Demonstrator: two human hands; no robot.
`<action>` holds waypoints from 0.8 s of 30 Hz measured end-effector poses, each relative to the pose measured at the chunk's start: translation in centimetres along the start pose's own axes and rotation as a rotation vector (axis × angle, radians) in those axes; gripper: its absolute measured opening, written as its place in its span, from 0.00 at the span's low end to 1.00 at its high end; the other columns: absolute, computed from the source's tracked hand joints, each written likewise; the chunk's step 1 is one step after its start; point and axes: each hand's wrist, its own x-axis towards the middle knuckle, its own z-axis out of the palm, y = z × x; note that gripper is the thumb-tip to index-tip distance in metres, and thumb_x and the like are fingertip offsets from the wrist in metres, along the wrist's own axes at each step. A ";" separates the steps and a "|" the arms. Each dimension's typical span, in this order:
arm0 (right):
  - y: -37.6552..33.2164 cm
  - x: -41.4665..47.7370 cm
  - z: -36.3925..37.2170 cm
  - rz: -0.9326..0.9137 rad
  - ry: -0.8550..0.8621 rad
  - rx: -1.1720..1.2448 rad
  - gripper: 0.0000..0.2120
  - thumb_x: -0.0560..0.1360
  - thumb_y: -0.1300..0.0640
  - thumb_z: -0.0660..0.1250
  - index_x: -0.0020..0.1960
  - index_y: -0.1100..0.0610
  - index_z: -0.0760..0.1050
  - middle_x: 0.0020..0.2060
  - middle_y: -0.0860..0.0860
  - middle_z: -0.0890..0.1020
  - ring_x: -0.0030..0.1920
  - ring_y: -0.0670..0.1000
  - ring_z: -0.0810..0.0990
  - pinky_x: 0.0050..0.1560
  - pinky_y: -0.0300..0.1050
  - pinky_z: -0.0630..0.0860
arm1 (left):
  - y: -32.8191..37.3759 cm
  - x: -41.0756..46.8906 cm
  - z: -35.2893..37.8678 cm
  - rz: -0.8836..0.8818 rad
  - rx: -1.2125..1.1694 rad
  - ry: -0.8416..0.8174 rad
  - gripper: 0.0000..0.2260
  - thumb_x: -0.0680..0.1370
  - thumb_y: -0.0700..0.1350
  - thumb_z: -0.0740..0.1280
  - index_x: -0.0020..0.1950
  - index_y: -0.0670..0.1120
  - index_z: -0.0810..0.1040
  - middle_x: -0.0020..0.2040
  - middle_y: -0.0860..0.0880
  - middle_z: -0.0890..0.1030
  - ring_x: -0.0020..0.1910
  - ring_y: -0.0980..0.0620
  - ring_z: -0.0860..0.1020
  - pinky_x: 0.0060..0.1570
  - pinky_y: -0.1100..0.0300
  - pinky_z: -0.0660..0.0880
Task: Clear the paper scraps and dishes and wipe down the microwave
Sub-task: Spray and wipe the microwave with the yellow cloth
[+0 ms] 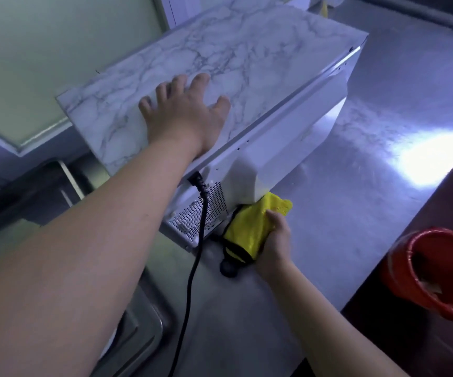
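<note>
The white microwave (pixel 288 137) stands on the steel counter, its top covered in marble-pattern film, its back panel with a vent grille facing me. My left hand (pixel 184 115) lies flat on the marble top near the back edge, fingers spread. My right hand (pixel 277 240) grips a yellow cloth (pixel 250 227) with black trim, held against the lower back corner of the microwave. The microwave's front is hidden.
A black power cord (pixel 195 257) hangs from the microwave's back and runs down toward me. A red bucket (pixel 437 270) with scraps inside stands low at the right. A steel sink (pixel 138 336) lies at the lower left. The steel counter (pixel 369 172) stretches to the right.
</note>
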 end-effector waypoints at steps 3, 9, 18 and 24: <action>-2.9 -3.1 -1.8 0.001 -0.001 -0.068 0.15 0.73 0.47 0.66 0.51 0.57 0.81 0.37 0.56 0.85 0.34 0.57 0.85 0.36 0.51 0.82 | 0.1 0.0 -0.1 -0.005 -0.005 -0.002 0.27 0.78 0.65 0.50 0.76 0.60 0.62 0.77 0.51 0.62 0.74 0.47 0.60 0.69 0.43 0.54; -9.6 -5.7 4.9 -0.842 -0.150 -0.523 0.29 0.71 0.44 0.59 0.71 0.48 0.68 0.56 0.53 0.77 0.54 0.58 0.76 0.56 0.60 0.71 | 0.2 0.0 -0.1 -0.004 -0.002 -0.018 0.29 0.77 0.66 0.49 0.77 0.59 0.61 0.78 0.49 0.62 0.74 0.45 0.60 0.71 0.40 0.54; -0.6 -0.1 5.2 -1.620 0.092 -1.218 0.36 0.75 0.47 0.59 0.79 0.55 0.53 0.78 0.57 0.57 0.78 0.66 0.50 0.75 0.71 0.46 | 0.1 0.1 0.1 -0.002 -0.007 -0.002 0.29 0.77 0.66 0.48 0.77 0.59 0.60 0.78 0.49 0.61 0.74 0.45 0.60 0.71 0.40 0.53; 3.5 4.3 1.0 -1.751 0.115 -1.405 0.37 0.72 0.52 0.65 0.76 0.53 0.52 0.76 0.50 0.51 0.79 0.59 0.35 0.73 0.68 0.44 | 0.1 0.0 -0.1 -0.008 -0.017 -0.010 0.29 0.77 0.66 0.49 0.77 0.59 0.60 0.78 0.50 0.61 0.75 0.45 0.59 0.71 0.41 0.53</action>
